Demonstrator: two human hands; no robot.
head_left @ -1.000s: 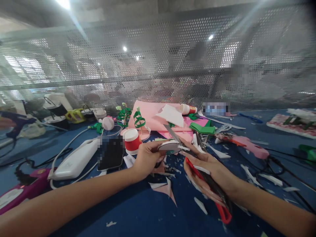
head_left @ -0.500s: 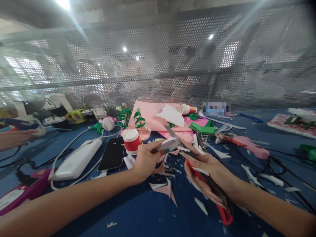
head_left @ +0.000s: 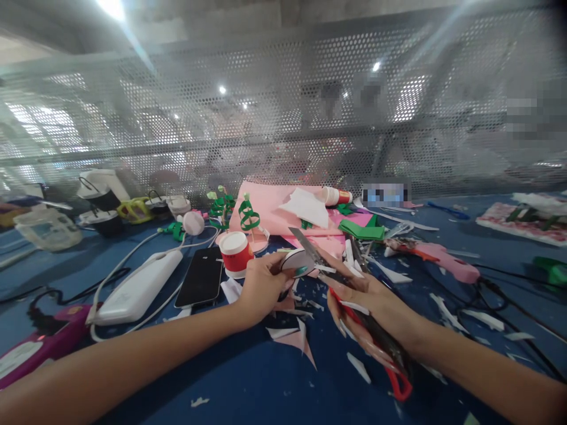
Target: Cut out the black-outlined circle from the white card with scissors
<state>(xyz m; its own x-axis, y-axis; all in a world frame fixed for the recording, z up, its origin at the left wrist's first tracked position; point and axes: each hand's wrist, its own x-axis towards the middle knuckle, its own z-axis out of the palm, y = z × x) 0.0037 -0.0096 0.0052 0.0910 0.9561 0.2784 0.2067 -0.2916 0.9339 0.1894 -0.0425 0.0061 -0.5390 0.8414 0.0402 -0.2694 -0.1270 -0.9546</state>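
Note:
Near the middle of the blue table, my left hand [head_left: 261,289] pinches a small round white piece with a dark rim [head_left: 297,263]. My right hand [head_left: 376,304] is wrapped round scissors [head_left: 343,282] with red on the handles; their blades point up and left, beside the white piece. Strips of white scrap lie against the right fingers. Just left of the left fingers stands a red and white paper cup [head_left: 236,254]. Behind it, green paper spirals [head_left: 249,213] rise from a pink base. Pink and white scraps [head_left: 296,337] lie below the hands.
A black phone [head_left: 200,277], a white power bank [head_left: 139,287] and a purple power strip [head_left: 53,339] with cables lie left. A pink glue gun [head_left: 452,261] lies right. Pink sheets [head_left: 261,203] and stacked cups [head_left: 336,196] lie behind, before a perforated metal screen [head_left: 274,118].
The white piece has turned to show more of its flat face, and the scissor blades have shifted slightly left. Another person's hand at the far left has gone from view.

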